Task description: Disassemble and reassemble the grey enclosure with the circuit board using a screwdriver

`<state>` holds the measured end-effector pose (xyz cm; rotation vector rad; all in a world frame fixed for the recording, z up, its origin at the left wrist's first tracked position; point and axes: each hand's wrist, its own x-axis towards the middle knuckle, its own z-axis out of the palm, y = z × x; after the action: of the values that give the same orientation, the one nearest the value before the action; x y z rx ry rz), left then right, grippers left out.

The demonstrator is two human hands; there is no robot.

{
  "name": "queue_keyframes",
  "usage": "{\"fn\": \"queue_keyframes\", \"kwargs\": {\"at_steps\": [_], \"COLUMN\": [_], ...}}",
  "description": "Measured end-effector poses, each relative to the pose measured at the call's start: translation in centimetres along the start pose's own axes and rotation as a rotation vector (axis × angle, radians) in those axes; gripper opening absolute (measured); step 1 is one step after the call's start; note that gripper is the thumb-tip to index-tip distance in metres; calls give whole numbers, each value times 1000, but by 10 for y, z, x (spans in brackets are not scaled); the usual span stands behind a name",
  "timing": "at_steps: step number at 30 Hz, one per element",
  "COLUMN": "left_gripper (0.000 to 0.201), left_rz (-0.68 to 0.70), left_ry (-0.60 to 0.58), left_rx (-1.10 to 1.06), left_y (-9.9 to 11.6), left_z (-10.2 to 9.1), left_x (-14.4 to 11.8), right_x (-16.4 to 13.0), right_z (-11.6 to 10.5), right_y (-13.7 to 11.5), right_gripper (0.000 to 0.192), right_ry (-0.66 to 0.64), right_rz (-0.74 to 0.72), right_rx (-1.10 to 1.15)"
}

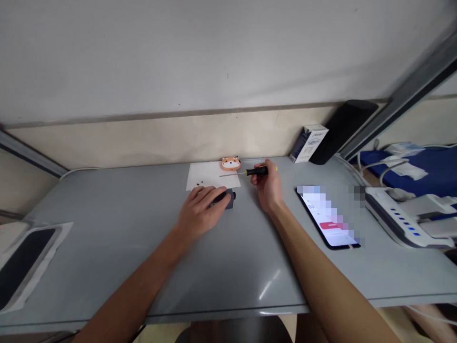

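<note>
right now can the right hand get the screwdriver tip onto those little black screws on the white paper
Probably yes. The right hand holds the screwdriver with its shaft already over the white paper. The screws lie just beyond the left hand, which covers the small black device, not them.

Counting things on the grey table

Two hands, one screwdriver, one small black box, one white paper, one orange toy, two tiny black bits, one phone.

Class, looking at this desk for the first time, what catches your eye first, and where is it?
Mid-desk, the right hand holds a black-handled screwdriver pointing at white paper. Beside it, the left hand covers a small dark device. An orange animal-faced toy sits behind; a lit phone lies right.
</note>
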<state>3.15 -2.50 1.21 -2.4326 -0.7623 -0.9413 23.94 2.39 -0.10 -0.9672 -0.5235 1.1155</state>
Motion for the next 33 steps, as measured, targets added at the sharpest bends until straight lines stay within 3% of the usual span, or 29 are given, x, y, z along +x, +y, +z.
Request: {"fn": "queue_keyframes", "kwargs": {"at_steps": [4,8,14,17,21,24,27,30,33], "left_gripper": [23,25,29,30,33,29,26,28,28], "left_rz": [-31,-6,37,-8,-155,-296,-463,-703,-839], "left_ry": [-70,-94,-52,-14,-5,18,3,-91,-196], "left_rx": [-45,-92,-193,-278,-322,-217,-249,-413,-603], "left_y": [0,-4,-10,-8,-19,-41,-62,-72,-70], "left_z": [0,0,-1,-3,-8,-16,-30,-44,-51], "left_x": [-2,-6,-10,-11,-15,-21,-26,-24,-18], "right_x": [-12,-22,-24,-24,-27,-29,-30,-28,-23], "right_z": [6,8,7,7,9,9,9,7,4], "right_y": [12,17,16,15,14,13,12,11,9], "right_gripper": [59,68,68,67,67,69,66,58,45], "right_ry": [-261,-456,-439,-386,-349,-368,-385,-361,-307], "right_rz": [-65,-158,-159,-133,-56,-7,-9,7,49], "right_rx": [-324,-530,-594,-595,-591,-589,-562,-482,-349]}}
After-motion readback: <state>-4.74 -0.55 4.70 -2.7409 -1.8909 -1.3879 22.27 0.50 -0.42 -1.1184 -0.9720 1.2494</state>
